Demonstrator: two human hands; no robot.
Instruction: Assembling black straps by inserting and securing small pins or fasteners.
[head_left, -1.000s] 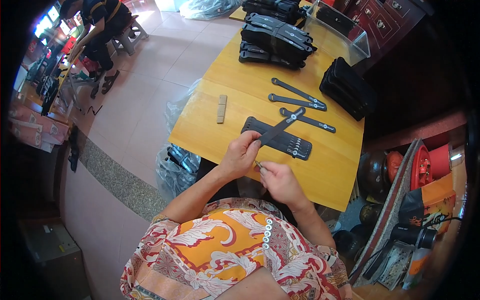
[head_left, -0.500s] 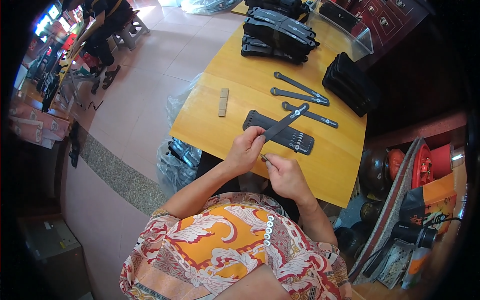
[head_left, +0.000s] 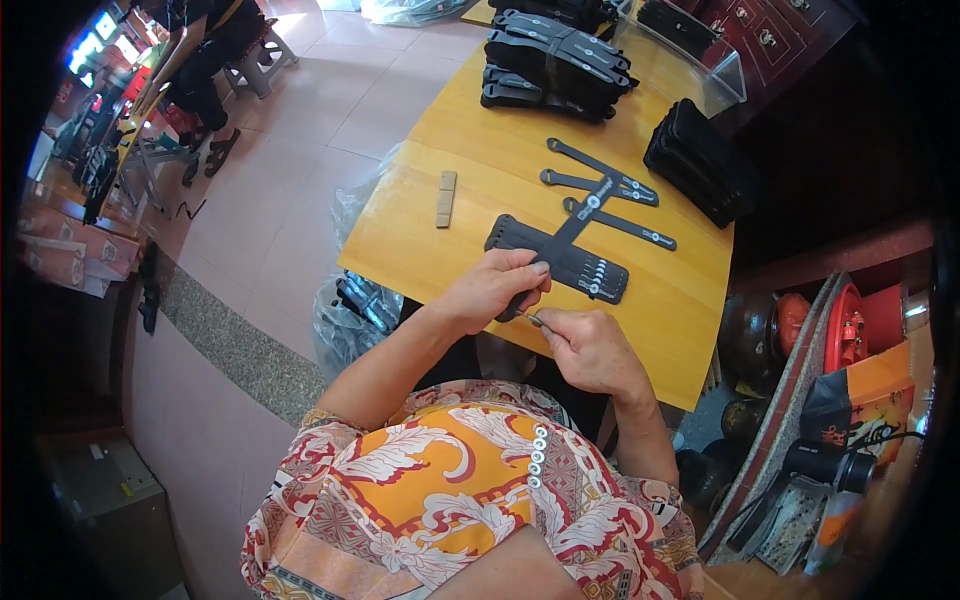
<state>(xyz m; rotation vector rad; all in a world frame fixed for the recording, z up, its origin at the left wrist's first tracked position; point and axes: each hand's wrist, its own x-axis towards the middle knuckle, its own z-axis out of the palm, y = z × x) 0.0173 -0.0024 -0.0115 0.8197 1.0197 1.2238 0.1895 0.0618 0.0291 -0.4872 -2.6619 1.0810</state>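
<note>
A black strap [head_left: 582,217] with pale printing is in my left hand [head_left: 497,290], thumb and fingers closed on its lower part. Its far end slants up over the table. Just to the right, my right hand [head_left: 597,352] pinches a small, thin, metal-looking piece [head_left: 532,319] close by the strap's lower end; its exact kind is too small to tell. Beyond my hands lies a neat row of overlapping black straps [head_left: 520,236]. Past that, a loose strap [head_left: 625,225] rests near two more straps [head_left: 600,186] with rounded, holed ends.
A segmented tan strip [head_left: 446,200] lies on the yellow table [head_left: 415,250]. Bundled black straps [head_left: 555,65] are piled at the back, with another black stack [head_left: 700,165] at the right. A clear bin [head_left: 728,80] stands behind. Plastic bags [head_left: 350,320] hang beside the left edge.
The strap in my left hand has swung to a steeper slant, its lower end now beneath my fingers. My right hand has shifted slightly right and is turned more palm-down.
</note>
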